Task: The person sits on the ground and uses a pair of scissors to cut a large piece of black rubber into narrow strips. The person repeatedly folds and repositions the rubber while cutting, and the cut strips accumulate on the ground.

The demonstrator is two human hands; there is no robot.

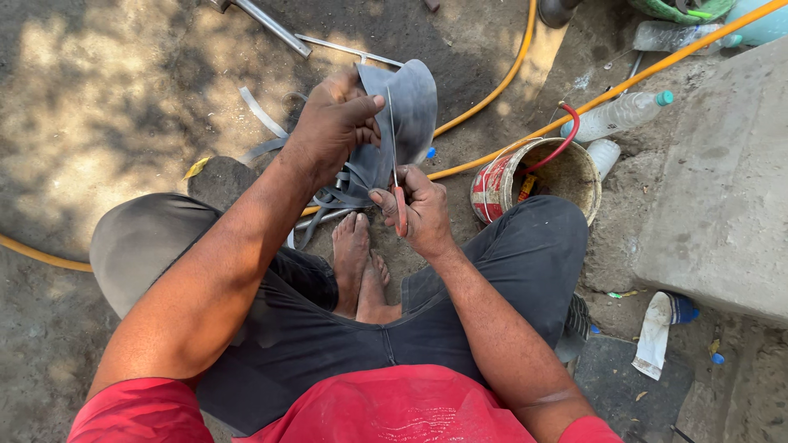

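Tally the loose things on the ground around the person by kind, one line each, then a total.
Clear plastic bottles: 2
Yellow hose: 1
Red-and-white bucket: 1
Metal rod: 1
Total: 5
In the hands, not counted: the left hand holds a grey rubber sheet; the right hand works red-handled scissors.

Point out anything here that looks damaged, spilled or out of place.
Cut strips of grey rubber lie tangled on the dirt by the bare feet, offcuts from the rubber sheet held in the left hand. Plastic bottles lie tipped beside the dented red tin. The right hand grips red-handled scissors.
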